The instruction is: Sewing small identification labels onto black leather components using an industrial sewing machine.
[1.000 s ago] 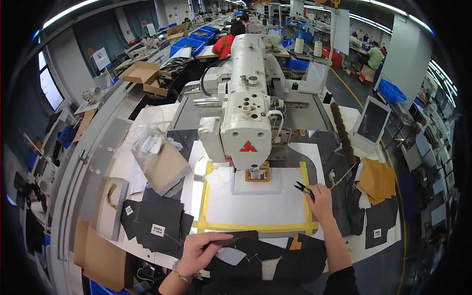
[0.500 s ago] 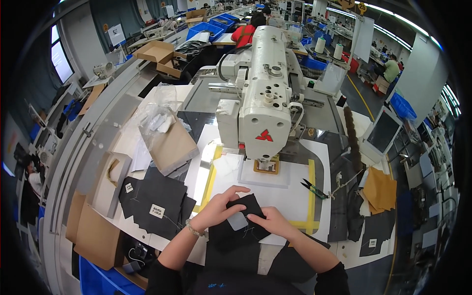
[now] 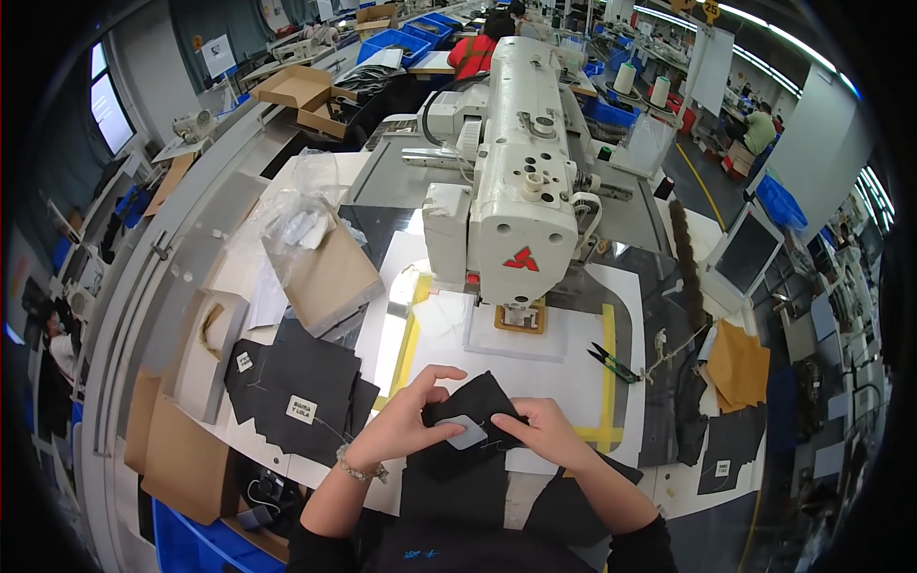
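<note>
In front of the sewing machine (image 3: 521, 191), both my hands are at a small black fabric piece (image 3: 489, 401) with a pale grey-white patch (image 3: 465, 435) and loose threads on its upper face. My left hand (image 3: 406, 420) has its thumb lying on the patch and the index finger lifted clear; its other fingers are partly hidden at the fabric's left edge. My right hand (image 3: 549, 435) pinches the fabric's right side, thumb on top. More black fabric (image 3: 449, 492) lies below, close to my body. Beyond my hands, a tan frame (image 3: 520, 318) and a clear plate sit under the machine head.
Green-handled thread snips (image 3: 613, 363) lie to the right. Black pieces with white labels (image 3: 306, 382) are stacked at left, near an open cardboard box (image 3: 330, 272). Orange-tan material (image 3: 737, 365) and a small screen (image 3: 747, 253) stand at right. Yellow tape (image 3: 607, 382) borders the white sheet.
My left thumb has slid down from the fabric's upper part onto the pale patch. The fabric has turned slightly, its upper corner now rising higher. My right hand keeps its pinch.
</note>
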A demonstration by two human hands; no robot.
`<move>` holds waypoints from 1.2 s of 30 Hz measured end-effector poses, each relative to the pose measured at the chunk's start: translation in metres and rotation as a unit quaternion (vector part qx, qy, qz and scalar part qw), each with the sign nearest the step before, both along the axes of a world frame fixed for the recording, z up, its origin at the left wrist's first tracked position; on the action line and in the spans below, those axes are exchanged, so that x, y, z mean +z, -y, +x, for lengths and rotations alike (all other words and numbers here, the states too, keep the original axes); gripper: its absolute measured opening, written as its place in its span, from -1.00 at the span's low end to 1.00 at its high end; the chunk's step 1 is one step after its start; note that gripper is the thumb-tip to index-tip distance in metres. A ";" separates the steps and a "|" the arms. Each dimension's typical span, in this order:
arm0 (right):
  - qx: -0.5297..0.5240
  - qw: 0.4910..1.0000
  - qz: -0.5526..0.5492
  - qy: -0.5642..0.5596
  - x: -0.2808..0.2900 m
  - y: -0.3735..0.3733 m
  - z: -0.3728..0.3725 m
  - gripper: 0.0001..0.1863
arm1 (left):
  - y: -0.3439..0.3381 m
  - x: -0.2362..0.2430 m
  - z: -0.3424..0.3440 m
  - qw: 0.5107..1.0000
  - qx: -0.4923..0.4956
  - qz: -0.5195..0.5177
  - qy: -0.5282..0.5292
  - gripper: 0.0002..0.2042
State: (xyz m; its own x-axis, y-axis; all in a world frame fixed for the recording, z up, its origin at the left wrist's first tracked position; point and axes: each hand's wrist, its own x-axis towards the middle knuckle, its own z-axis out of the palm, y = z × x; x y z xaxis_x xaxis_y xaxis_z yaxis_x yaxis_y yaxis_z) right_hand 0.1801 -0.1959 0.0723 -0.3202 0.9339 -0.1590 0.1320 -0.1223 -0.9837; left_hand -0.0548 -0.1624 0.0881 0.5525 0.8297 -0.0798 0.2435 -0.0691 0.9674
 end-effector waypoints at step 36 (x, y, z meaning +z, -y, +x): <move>-0.311 0.837 0.305 0.330 0.021 0.062 0.064 -0.74 | 0.043 -0.014 0.079 0.896 0.205 -0.204 0.336 -0.76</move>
